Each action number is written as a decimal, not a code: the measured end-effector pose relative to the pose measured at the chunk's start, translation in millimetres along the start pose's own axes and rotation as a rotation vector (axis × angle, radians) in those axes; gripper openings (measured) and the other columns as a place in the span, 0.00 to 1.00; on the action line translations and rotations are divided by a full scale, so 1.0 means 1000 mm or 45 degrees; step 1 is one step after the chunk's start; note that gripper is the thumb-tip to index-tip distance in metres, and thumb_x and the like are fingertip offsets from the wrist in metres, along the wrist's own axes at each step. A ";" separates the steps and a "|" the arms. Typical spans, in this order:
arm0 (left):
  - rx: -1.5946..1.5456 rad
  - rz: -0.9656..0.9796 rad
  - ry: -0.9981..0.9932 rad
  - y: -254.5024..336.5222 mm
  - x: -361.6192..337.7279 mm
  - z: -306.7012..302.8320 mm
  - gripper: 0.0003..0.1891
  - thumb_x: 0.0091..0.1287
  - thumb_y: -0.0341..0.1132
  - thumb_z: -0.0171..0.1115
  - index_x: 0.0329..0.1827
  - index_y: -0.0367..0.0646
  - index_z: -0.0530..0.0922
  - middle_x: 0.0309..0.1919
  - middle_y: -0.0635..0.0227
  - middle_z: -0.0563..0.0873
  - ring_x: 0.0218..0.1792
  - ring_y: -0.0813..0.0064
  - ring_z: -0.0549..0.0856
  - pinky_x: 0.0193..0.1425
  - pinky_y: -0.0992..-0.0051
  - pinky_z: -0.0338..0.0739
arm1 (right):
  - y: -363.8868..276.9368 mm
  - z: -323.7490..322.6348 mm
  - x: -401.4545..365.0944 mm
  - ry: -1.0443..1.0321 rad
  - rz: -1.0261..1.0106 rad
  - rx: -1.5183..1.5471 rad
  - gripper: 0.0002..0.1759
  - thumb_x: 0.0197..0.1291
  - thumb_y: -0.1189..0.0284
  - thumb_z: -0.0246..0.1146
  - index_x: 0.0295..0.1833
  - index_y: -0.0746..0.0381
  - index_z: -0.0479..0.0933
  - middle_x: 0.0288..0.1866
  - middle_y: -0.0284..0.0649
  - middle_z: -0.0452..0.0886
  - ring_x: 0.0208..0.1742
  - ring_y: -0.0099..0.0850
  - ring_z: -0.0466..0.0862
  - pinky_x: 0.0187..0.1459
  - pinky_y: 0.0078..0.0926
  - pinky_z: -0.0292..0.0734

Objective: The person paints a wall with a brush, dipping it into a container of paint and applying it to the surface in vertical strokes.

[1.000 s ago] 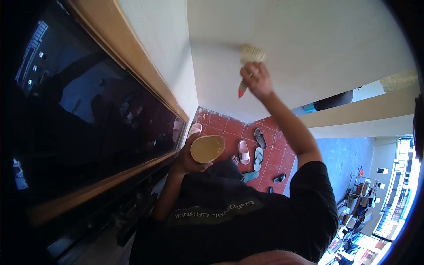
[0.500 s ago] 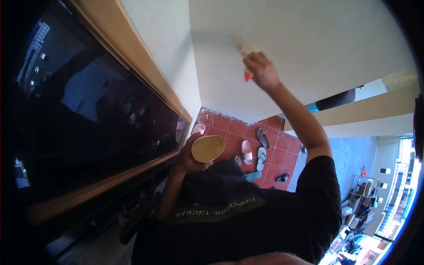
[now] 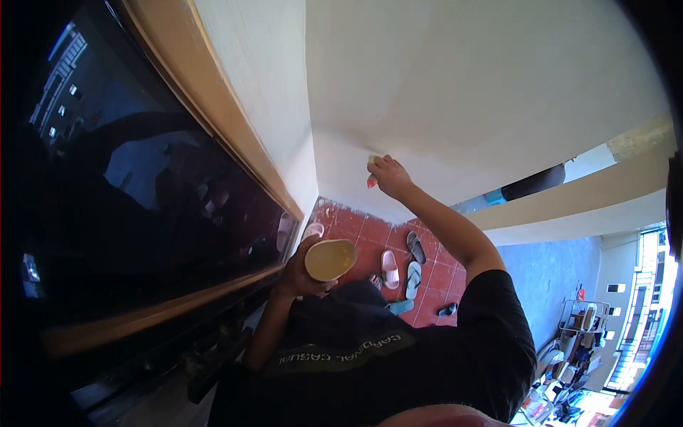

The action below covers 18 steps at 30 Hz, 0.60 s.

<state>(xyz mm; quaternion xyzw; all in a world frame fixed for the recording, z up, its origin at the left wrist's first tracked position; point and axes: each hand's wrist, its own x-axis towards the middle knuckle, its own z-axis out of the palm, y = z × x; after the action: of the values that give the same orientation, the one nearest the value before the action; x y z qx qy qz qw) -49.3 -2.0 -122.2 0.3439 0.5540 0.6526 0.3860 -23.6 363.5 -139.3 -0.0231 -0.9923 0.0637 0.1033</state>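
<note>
My left hand [image 3: 299,274] is wrapped round a pale yellow, rounded container [image 3: 331,260], whose open top faces the camera. Up and to the right, my right hand [image 3: 390,176] grips a small brush-like tool [image 3: 372,182]. A red part of the tool shows below the fingers, and its pale end is at or very near the off-white wall [image 3: 441,92]. The shape of that end is partly hidden by the fingers.
A dark glass pane [image 3: 142,213] in a wooden frame [image 3: 213,92] stands at the left. Pink slippers [image 3: 389,269] and several other sandals lie on the red tiled floor [image 3: 356,228]. A cluttered rack [image 3: 583,317] is at the far right.
My right hand has moved down and slightly left along the wall with the tool. My left hand still holds the container, a little lower in view. The camera view has shifted slightly.
</note>
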 end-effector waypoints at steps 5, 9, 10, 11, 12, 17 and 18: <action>0.204 0.334 0.058 0.004 0.007 -0.007 0.52 0.42 0.35 0.82 0.70 0.39 0.58 0.58 0.57 0.76 0.60 0.64 0.77 0.62 0.66 0.74 | 0.017 -0.138 0.032 0.414 -0.071 0.069 0.14 0.44 0.83 0.62 0.39 0.58 0.76 0.39 0.40 0.76 0.44 0.42 0.76 0.47 0.36 0.77; 0.178 0.403 0.062 0.018 0.017 -0.004 0.51 0.43 0.35 0.82 0.70 0.40 0.58 0.58 0.58 0.76 0.61 0.63 0.77 0.63 0.65 0.73 | -0.004 -0.291 0.051 0.741 -0.293 -0.210 0.09 0.47 0.82 0.64 0.35 0.59 0.75 0.35 0.39 0.77 0.39 0.40 0.76 0.43 0.35 0.75; 0.208 0.448 0.034 0.021 0.021 -0.003 0.51 0.45 0.35 0.81 0.71 0.41 0.56 0.59 0.57 0.74 0.61 0.63 0.76 0.63 0.64 0.73 | -0.013 -0.325 0.054 0.834 -0.350 -0.285 0.09 0.46 0.82 0.64 0.34 0.59 0.75 0.35 0.38 0.77 0.38 0.40 0.76 0.42 0.35 0.75; 0.234 0.496 0.007 0.022 0.025 -0.003 0.51 0.47 0.36 0.79 0.72 0.42 0.54 0.60 0.57 0.73 0.61 0.62 0.76 0.63 0.62 0.74 | -0.019 -0.353 0.056 0.904 -0.377 -0.347 0.11 0.44 0.82 0.64 0.35 0.60 0.75 0.35 0.38 0.77 0.38 0.40 0.77 0.41 0.35 0.75; 0.225 0.492 0.005 0.026 0.028 -0.001 0.51 0.47 0.36 0.79 0.72 0.42 0.54 0.60 0.57 0.73 0.61 0.62 0.76 0.63 0.62 0.74 | -0.028 -0.378 0.056 0.981 -0.418 -0.446 0.13 0.43 0.83 0.64 0.37 0.60 0.76 0.36 0.37 0.77 0.39 0.39 0.77 0.41 0.34 0.76; 0.067 0.559 0.043 0.029 0.035 0.011 0.50 0.46 0.35 0.81 0.70 0.40 0.58 0.60 0.55 0.75 0.62 0.61 0.76 0.65 0.64 0.72 | -0.010 -0.345 0.045 0.846 -0.367 -0.851 0.18 0.43 0.75 0.66 0.44 0.56 0.78 0.46 0.37 0.75 0.48 0.39 0.77 0.51 0.35 0.75; 0.115 0.561 0.043 0.031 0.035 0.012 0.50 0.45 0.35 0.81 0.70 0.40 0.57 0.60 0.55 0.75 0.62 0.60 0.76 0.65 0.63 0.72 | -0.002 -0.310 0.037 0.738 -0.346 -0.825 0.19 0.43 0.73 0.65 0.46 0.53 0.77 0.48 0.38 0.74 0.53 0.38 0.76 0.55 0.37 0.74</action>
<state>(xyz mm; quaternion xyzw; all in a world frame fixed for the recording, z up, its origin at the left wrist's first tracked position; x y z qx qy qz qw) -59.2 31.4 -88.9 0.4625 0.5006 0.7013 0.2089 5.0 401.3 168.9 0.0593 -0.8853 -0.2733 0.3715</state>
